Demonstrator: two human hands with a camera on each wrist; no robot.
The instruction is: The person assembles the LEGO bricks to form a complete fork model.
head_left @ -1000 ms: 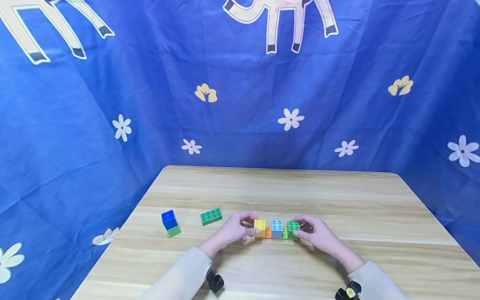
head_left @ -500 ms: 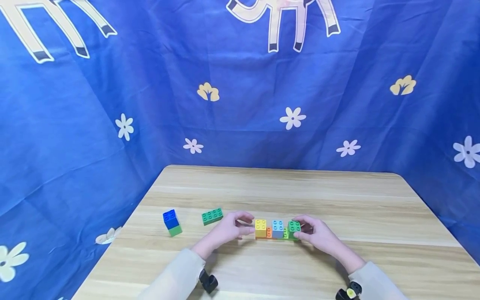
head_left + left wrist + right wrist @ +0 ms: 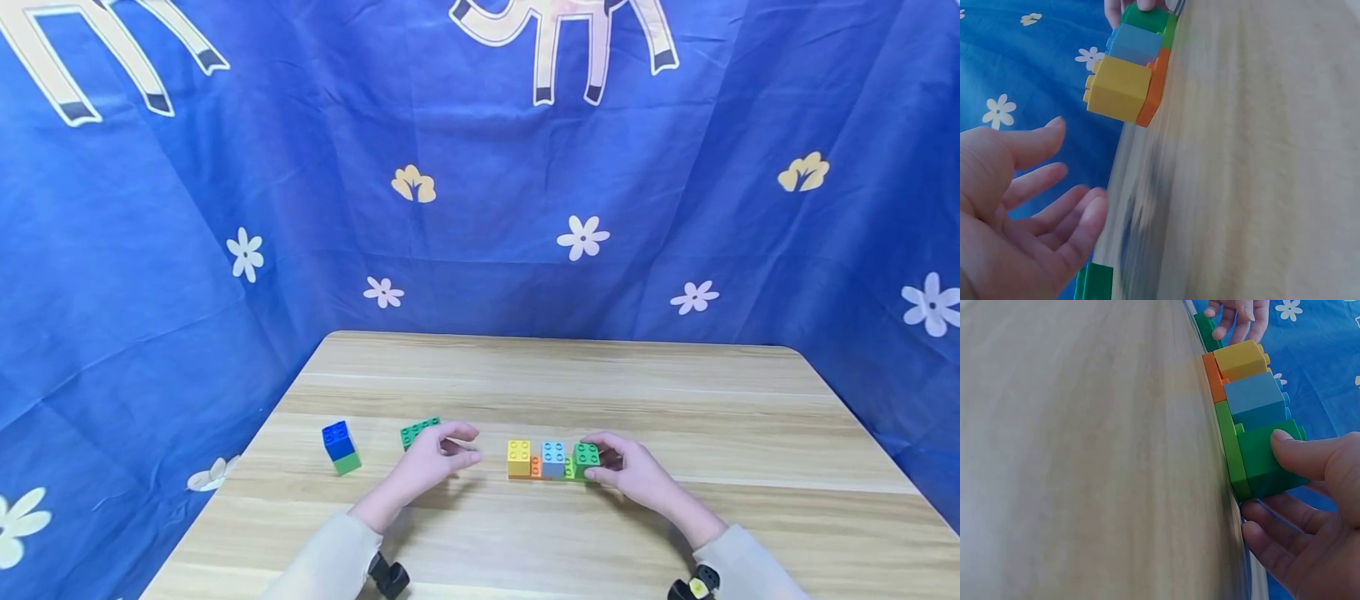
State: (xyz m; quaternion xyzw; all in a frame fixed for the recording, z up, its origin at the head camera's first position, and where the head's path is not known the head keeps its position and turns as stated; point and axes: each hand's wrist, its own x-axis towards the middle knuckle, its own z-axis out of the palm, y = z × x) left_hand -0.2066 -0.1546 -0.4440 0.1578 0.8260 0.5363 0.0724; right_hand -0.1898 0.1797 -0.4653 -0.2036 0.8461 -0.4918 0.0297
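A row of joined toy bricks lies on the table. Its base is an orange brick (image 3: pixel 1214 377) and a lime green brick (image 3: pixel 1231 450), topped by a yellow brick (image 3: pixel 1119 89), a light blue brick (image 3: pixel 1255 400) and a green brick (image 3: pixel 1266 459). My right hand (image 3: pixel 633 473) grips the green brick at the right end, thumb on its near side and fingers behind. My left hand (image 3: pixel 432 458) holds nothing; its fingers are loosely bent, apart from the yellow brick. It partly covers a flat dark green brick (image 3: pixel 417 432) in the head view.
Further left stands a blue brick (image 3: pixel 337 439) on a green brick (image 3: pixel 347 463). The wooden table (image 3: pixel 570 383) reaches back to a blue patterned curtain (image 3: pixel 480 250). Small black cameras sit on both wrists.
My left hand has let go of the yellow brick and moved left, now overlapping the flat dark green brick. My right hand keeps its hold on the green brick.
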